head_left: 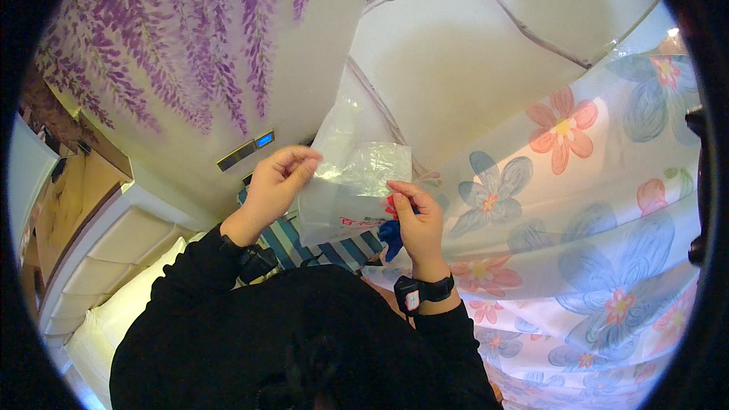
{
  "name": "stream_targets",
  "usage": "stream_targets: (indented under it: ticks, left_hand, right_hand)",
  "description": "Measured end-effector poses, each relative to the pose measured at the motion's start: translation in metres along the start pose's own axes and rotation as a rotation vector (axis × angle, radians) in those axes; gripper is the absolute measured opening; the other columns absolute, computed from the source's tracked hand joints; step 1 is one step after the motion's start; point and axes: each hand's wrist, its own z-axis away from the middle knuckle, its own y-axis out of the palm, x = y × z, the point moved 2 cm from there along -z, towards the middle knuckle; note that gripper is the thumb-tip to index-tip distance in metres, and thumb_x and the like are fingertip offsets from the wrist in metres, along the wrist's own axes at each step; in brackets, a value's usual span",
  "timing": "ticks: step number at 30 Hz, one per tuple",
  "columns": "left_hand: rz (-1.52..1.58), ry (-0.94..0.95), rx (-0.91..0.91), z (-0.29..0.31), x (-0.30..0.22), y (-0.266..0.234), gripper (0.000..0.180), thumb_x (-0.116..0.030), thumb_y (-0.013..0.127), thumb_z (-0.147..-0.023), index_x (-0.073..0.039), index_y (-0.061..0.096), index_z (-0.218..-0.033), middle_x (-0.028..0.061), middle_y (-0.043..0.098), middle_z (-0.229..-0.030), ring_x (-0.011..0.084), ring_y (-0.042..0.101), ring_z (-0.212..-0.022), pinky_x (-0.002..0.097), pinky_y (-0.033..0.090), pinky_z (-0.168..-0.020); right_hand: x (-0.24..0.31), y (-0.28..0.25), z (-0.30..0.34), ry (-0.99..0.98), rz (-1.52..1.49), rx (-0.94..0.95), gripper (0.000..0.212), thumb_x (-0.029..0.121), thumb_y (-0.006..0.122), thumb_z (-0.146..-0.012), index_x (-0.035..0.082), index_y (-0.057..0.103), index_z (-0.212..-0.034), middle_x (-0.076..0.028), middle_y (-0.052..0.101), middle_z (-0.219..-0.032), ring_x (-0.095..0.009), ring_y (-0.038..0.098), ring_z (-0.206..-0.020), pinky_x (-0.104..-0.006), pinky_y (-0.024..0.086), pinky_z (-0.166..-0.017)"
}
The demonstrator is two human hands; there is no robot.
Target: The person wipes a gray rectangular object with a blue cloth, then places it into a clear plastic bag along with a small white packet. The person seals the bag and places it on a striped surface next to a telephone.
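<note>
A thin, see-through plastic bag (342,201) with red print hangs in front of me, its upper part creased and catching the light. My left hand (277,186) pinches the bag's left edge between thumb and fingertips. On the opposite side, my right hand (418,224) is closed on the bag's right edge, thumb against the fingers. Black straps are around both wrists, and the right one carries a small device (411,296). Whether anything lies inside the bag, I cannot tell.
Under the bag are a striped blue cloth (345,252) and a dark blue item (390,238). A flower-patterned fabric (562,212) hangs at the right. To the left stand a padded headboard (114,247) and a pale pillow (125,304). A wall panel (247,150) is ahead.
</note>
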Motion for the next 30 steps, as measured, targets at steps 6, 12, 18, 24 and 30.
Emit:
stream_targets:
  ticks: [6, 12, 18, 24, 30]
  left_hand:
    - [-0.086, 0.066, 0.023, 0.006, -0.003, -0.001, 0.024, -0.015, 0.078, -0.089, -0.003, 0.073, -0.11, 0.0044, 0.073, -0.099, 0.0089, 0.064, -0.082, 0.026, 0.053, -0.075]
    - [-0.18, 0.046, -0.038, 0.009, -0.007, 0.0, 0.022, -0.013, 0.08, -0.086, -0.004, 0.075, -0.106, 0.0053, 0.075, -0.097, 0.011, 0.067, -0.084, 0.0268, 0.053, -0.074]
    - [-0.526, 0.232, -0.068, 0.01, -0.015, -0.001, 0.011, -0.013, 0.08, -0.085, -0.006, 0.075, -0.092, 0.0083, 0.072, -0.087, 0.0166, 0.067, -0.082, 0.0292, 0.052, -0.076]
    - [-0.419, 0.453, -0.037, 0.004, -0.009, 0.001, 0.019, -0.017, 0.076, -0.091, -0.006, 0.063, -0.099, 0.0074, 0.063, -0.098, 0.0203, 0.064, -0.094, 0.0308, 0.05, -0.085]
    - [0.204, -0.015, 0.175, 0.012, 0.007, 0.022, 0.04, -0.02, 0.076, -0.091, -0.003, 0.056, -0.121, 0.006, 0.064, -0.115, 0.0154, 0.062, -0.107, 0.0329, 0.051, -0.092]
  right_hand:
    - [0.004, -0.006, 0.002, -0.101, 0.147, -0.058, 0.031, 0.014, 0.077, -0.09, 0.007, 0.074, -0.119, -0.004, 0.073, -0.094, -0.009, 0.065, -0.081, -0.0242, 0.051, -0.077]
    - [0.008, -0.012, 0.001, -0.177, 0.401, -0.06, 0.022, 0.015, 0.081, -0.083, 0.007, 0.078, -0.103, -0.007, 0.071, -0.084, -0.016, 0.066, -0.076, -0.0283, 0.051, -0.071]
    - [0.013, -0.015, 0.002, -0.36, 0.6, -0.113, 0.013, 0.015, 0.082, -0.078, 0.008, 0.077, -0.088, -0.007, 0.069, -0.082, -0.024, 0.065, -0.086, -0.0355, 0.05, -0.078]
    - [0.01, -0.014, 0.0, -0.345, 0.419, -0.132, 0.012, 0.014, 0.078, -0.085, 0.006, 0.072, -0.09, -0.005, 0.069, -0.083, -0.019, 0.064, -0.084, -0.0311, 0.05, -0.08]
    - [-0.003, -0.011, 0.003, -0.15, 0.101, -0.14, 0.014, 0.013, 0.073, -0.094, 0.002, 0.068, -0.098, -0.004, 0.069, -0.089, -0.01, 0.061, -0.081, -0.0244, 0.049, -0.077]
